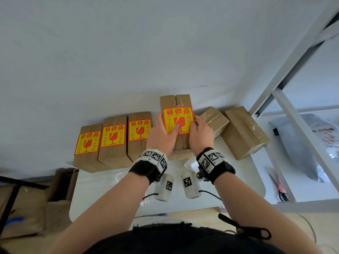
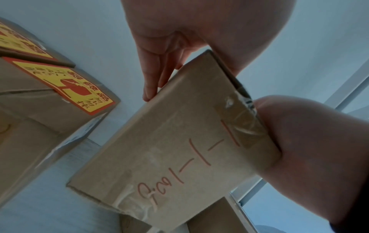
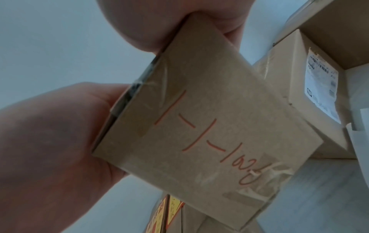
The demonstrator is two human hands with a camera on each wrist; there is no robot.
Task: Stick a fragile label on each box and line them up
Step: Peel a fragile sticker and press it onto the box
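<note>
**Fourth box held up between both hands**

Along the far edge of the white table [image 1: 102,184], against the pale wall [image 1: 128,52], three labelled boxes [image 1: 113,140] stand side by side, starting near the far left corner. Just right of them the left hand [image 1: 161,136] and right hand [image 1: 200,134] clasp the held box [image 1: 177,101] from either side, thumbs lying on its red-and-yellow fragile label [image 1: 178,120].

Only the head view shows that label; the wrist views look from beneath and show the box's underside [image 2: 169,149] clear of the table, with red handwriting and clear tape on it. In the left wrist view the fingers [image 2: 151,75] reach straight down the box's side, the nearest labelled box [image 2: 49,97] beside them. The right wrist view shows the right hand's fingers wrapped on the opposite edge — and a white shipping slip [image 3: 321,88] on a neighbouring box.

Toward the far right corner sit two unlabelled boxes [image 1: 244,131], one tilted. Right of the table stands a white shelf frame [image 1: 286,110] with scissors [image 1: 280,189] on it.
</note>
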